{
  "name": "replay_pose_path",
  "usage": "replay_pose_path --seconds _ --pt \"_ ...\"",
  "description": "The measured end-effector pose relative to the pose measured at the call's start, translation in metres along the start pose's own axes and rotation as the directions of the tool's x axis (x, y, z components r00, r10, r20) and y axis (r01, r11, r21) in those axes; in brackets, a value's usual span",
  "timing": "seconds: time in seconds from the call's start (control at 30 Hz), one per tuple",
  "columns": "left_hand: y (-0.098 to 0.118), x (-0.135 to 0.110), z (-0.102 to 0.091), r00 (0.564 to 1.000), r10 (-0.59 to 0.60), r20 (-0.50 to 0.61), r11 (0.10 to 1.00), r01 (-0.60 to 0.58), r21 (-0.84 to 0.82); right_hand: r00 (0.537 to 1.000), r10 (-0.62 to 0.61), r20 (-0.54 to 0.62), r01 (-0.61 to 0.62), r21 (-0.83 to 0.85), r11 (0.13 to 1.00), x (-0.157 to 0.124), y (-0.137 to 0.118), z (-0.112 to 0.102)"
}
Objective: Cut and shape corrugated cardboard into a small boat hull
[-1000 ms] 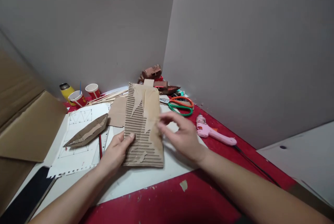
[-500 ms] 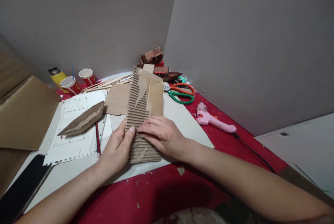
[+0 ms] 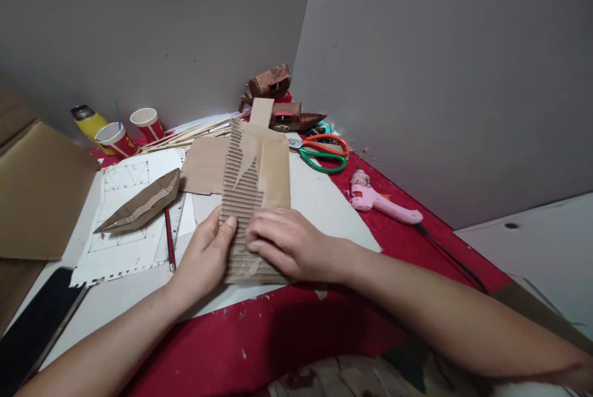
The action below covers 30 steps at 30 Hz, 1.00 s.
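A long strip of corrugated cardboard (image 3: 252, 181), its paper skin partly torn off, lies on a white sheet (image 3: 319, 205). My left hand (image 3: 206, 255) grips its lower left edge, thumb on top of the ribs. Over the strip's lower part my right hand (image 3: 282, 242) lies with fingers curled and pressed down on the ribs. A folded cardboard boat shape (image 3: 141, 205) rests to the left on a drawing sheet (image 3: 125, 224), beside a red pencil (image 3: 169, 239).
Orange and green scissors (image 3: 322, 153) and a pink glue gun (image 3: 380, 199) with its cable lie to the right on the red table (image 3: 296, 341). Paper cups (image 3: 115, 136), a yellow bottle (image 3: 88, 120), wooden sticks (image 3: 194, 133) and small models (image 3: 273, 97) stand at the back. A cardboard box (image 3: 37, 193) is left.
My right hand came down from hovering beside the strip onto its lower part and now presses there. The strip shifted slightly, and the view tilted down.
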<state>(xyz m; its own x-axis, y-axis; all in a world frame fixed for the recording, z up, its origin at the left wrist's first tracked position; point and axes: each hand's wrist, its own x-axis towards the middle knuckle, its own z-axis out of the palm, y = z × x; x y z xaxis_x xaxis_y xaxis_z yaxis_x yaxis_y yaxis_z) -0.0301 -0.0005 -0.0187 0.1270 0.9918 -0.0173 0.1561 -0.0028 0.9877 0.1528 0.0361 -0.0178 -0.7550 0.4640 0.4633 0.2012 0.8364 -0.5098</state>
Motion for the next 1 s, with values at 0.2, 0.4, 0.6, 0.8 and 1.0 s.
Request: replay_pose_path --seconds 0.2,0.4,0.6,0.8,1.0 --pt "-0.008 0.009 -0.012 0.959 0.067 -0.276 0.997 -0.078 -0.028 0.971 0.073 0.229 -0.184 0.512 0.839 -0.007 -0.015 -0.024" --pt "-0.010 0.005 -0.006 0.947 0.092 -0.308 0.993 -0.111 -0.044 0.961 0.263 -0.087 -0.240 0.212 0.947 -0.009 -0.001 0.001" --pt "-0.004 0.000 -0.002 0.940 0.155 -0.303 0.988 -0.141 0.068 0.994 0.054 -0.090 -0.065 -0.123 0.990 -0.011 0.006 0.014" --pt "-0.001 -0.006 0.000 0.975 0.103 -0.195 0.995 -0.104 0.005 0.990 0.005 0.142 0.028 -0.231 0.973 -0.010 0.006 0.007" --pt "-0.006 -0.001 -0.002 0.968 0.074 -0.240 0.995 -0.086 -0.042 0.947 0.028 0.319 0.002 -0.093 0.996 -0.007 -0.009 0.008"
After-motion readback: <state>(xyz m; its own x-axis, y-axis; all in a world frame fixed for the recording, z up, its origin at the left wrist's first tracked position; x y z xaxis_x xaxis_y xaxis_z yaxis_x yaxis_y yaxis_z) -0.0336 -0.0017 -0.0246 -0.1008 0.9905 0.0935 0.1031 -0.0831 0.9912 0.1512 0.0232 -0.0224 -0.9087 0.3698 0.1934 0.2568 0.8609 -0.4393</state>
